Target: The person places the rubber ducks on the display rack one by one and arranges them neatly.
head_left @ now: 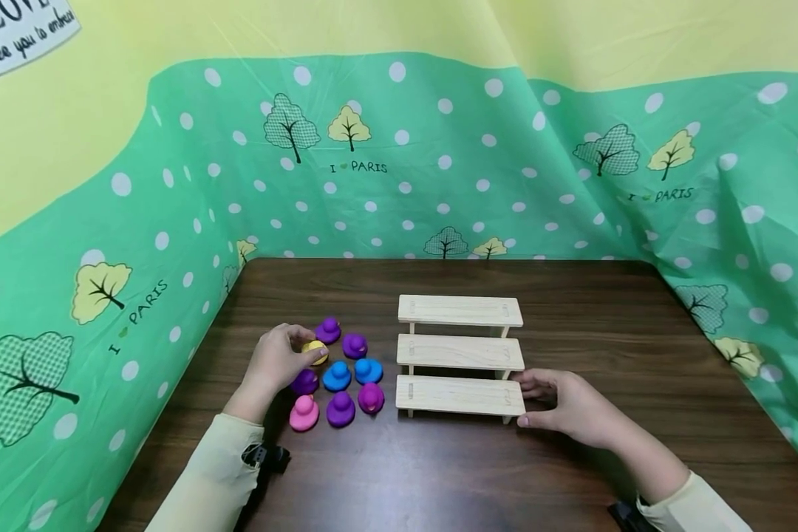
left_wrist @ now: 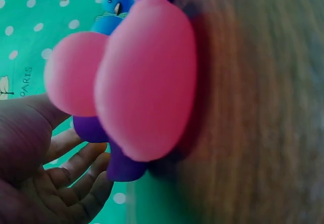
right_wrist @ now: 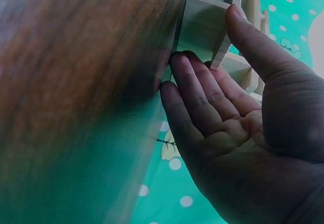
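My left hand [head_left: 273,366] pinches a yellow toy duck [head_left: 317,352] between thumb and fingers, at the left of a cluster of ducks. In the left wrist view a pink duck [left_wrist: 149,82] fills the middle and hides the fingertips and the yellow duck. A three-step wooden stand [head_left: 461,352] stands right of the ducks. At the right end of its lowest step is my right hand [head_left: 572,410], thumb at the front edge and fingers behind. In the right wrist view that thumb meets the step's edge, and the lower fingertips [right_wrist: 178,64] lie close to the tabletop.
Around the yellow duck stand several purple ducks [head_left: 340,410], two blue ducks [head_left: 337,377] and a magenta duck [head_left: 371,397]. The dark wooden table [head_left: 425,473] carries everything. Green dotted cloth [head_left: 399,177] hangs behind it and along both sides.
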Motion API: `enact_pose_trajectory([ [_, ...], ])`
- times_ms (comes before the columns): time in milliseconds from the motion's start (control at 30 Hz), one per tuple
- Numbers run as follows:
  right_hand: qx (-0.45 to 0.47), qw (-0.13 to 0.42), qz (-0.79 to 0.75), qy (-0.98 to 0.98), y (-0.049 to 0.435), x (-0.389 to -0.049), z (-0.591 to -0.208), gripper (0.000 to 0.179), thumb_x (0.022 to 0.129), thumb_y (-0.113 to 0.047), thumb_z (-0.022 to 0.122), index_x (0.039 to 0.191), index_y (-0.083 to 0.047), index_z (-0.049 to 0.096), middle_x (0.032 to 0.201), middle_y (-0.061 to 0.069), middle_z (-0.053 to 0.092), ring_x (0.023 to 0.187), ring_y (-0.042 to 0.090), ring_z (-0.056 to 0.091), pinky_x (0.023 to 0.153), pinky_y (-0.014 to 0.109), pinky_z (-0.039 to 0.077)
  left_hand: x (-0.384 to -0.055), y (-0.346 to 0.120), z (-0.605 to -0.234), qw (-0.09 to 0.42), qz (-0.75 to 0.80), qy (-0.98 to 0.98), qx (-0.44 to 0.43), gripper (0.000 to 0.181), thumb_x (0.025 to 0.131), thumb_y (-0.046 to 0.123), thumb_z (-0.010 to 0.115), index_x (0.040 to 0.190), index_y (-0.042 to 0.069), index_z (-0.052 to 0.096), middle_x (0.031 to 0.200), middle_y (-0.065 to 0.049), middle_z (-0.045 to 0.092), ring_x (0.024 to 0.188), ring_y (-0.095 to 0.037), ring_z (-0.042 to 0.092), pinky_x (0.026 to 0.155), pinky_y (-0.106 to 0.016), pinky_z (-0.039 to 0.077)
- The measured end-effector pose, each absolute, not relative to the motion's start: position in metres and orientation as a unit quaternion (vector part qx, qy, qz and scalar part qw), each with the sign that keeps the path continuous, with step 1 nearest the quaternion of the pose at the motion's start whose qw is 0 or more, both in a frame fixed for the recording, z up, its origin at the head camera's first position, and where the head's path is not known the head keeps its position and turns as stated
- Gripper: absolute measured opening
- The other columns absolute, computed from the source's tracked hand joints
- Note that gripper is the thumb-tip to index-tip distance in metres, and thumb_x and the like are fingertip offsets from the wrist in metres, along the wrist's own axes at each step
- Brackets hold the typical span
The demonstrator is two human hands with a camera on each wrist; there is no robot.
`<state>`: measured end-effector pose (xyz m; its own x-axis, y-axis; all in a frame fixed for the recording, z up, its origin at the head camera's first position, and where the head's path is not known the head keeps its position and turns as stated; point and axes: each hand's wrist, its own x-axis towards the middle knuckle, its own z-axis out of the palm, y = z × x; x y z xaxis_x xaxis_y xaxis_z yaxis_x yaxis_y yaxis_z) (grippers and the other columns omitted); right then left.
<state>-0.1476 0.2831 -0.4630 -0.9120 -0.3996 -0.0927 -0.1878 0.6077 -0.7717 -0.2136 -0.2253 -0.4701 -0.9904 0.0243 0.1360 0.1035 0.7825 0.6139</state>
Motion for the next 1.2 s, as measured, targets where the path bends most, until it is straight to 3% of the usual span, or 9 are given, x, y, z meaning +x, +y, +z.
enact_pose_trajectory([
  [400,-0.165,0.131,-0.410,0.888,0.283,-0.148,-0.464,0.056,0.082,-0.029,0.092,0.128,-0.007,0.067,0.120,0.003,0.073,0.109,0.022,0.070,0.089,0.030,0.059,-0.216,-0.225,-0.471,0.046,-0.312,-0.949,-0.012,0.026,0.085,0.033,0.090,0.096,0.012,0.079,0.087,-0.001,0.072,0.082,-0.022,0.064,0.073,-0.037,0.054],
  [933,-0.162,0.128,-0.412,0.887,0.283,-0.148,-0.465,0.057,0.082,-0.029,0.092,0.128,-0.007,0.068,0.120,0.003,0.073,0.109,0.022,0.070,0.090,0.032,0.059,-0.214,-0.228,-0.474,0.060,-0.343,-0.937,-0.017,0.022,0.088,0.021,0.087,0.105,0.008,0.082,0.107,-0.010,0.075,0.099,-0.029,0.068,0.086,-0.047,0.058],
  [1200,-0.165,0.129,-0.413,0.886,0.284,-0.148,-0.465,0.055,0.082,-0.028,0.092,0.127,-0.007,0.068,0.119,0.003,0.073,0.109,0.022,0.070,0.090,0.030,0.059,-0.208,-0.228,-0.461,0.101,-0.363,-0.926,-0.026,0.022,0.088,0.016,0.086,0.107,0.008,0.082,0.108,-0.010,0.073,0.090,-0.028,0.069,0.075,-0.037,0.057],
])
